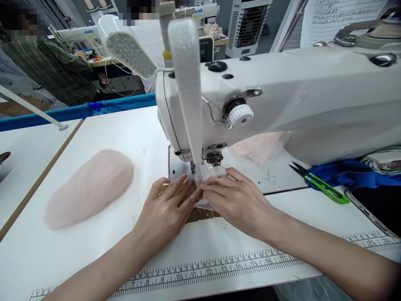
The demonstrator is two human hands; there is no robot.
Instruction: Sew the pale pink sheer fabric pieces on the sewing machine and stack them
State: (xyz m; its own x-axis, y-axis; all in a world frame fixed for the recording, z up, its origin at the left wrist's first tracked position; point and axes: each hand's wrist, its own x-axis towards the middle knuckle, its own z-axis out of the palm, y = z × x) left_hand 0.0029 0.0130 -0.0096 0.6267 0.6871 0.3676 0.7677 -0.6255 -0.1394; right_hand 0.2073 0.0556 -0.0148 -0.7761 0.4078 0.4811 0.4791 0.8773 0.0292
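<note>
My left hand lies with its fingers spread beside the needle area, its fingertips on a piece of thin sheer fabric. Close to it, my right hand has its fingers drawn together on the same fabric, just right of the presser foot. Both hands are under the head of a white sewing machine. Fingers cover much of the fabric, so its shape cannot be made out. To the left, a pale pink oval fabric piece rests flat on the white table.
More pale pink fabric lies behind the needle, under the machine arm. Green-handled thread snips, a blue cloth and a phone are at the right. A ruler strip runs along the front edge. Beyond, people sit near other machines.
</note>
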